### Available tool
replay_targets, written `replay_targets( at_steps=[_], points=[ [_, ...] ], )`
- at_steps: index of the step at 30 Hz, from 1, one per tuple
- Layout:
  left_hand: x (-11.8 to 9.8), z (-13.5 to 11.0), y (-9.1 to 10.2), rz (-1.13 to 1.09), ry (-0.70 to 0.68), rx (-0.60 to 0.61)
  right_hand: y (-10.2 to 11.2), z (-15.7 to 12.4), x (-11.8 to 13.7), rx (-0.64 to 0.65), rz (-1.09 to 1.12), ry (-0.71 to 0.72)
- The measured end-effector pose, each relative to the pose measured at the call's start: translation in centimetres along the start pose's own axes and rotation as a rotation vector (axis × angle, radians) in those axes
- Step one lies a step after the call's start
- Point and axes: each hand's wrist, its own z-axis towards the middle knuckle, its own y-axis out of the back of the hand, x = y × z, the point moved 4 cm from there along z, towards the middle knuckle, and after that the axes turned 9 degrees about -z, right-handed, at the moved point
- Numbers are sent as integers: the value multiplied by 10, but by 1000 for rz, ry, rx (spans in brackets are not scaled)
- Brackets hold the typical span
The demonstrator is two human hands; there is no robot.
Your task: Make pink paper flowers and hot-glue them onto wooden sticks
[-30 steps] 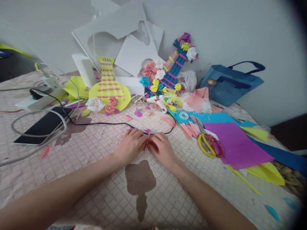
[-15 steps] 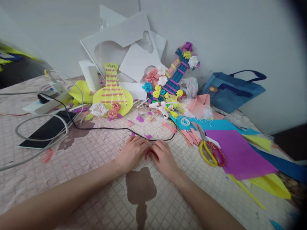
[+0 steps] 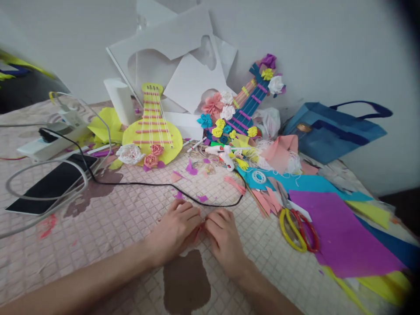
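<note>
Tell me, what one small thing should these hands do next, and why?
I'd suggest the right hand ease back slightly, while the left hand steadies the small pink piece. The two hands' fingertips meet closely there, and only a sliver of pink shows below the left fingers, so a little space would probably make it easier to see.

Pale grey wall (image 3: pixel 328 57), soft dim light, table under beige-pink grid-patterned tablecloth (image 3: pixel 114 223), brown patches (image 3: pixel 187 284), dark areas (image 3: pixel 405 208) beyond both ends.

Now holds the pink paper (image 3: pixel 197 235) against the left fingers (image 3: pixel 192 222), mostly covered; no longer shows it jutting toward the body.
</note>
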Motion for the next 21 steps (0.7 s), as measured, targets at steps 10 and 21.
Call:
replay_targets(
  at_steps=[10,21],
  points=[
    [10,-2,-8,70,136,-40,0,2,-1,-48,125,-102],
    [-2,-5,-4,70,82,60,12,3,-4,-64,244,-84]
  ],
)
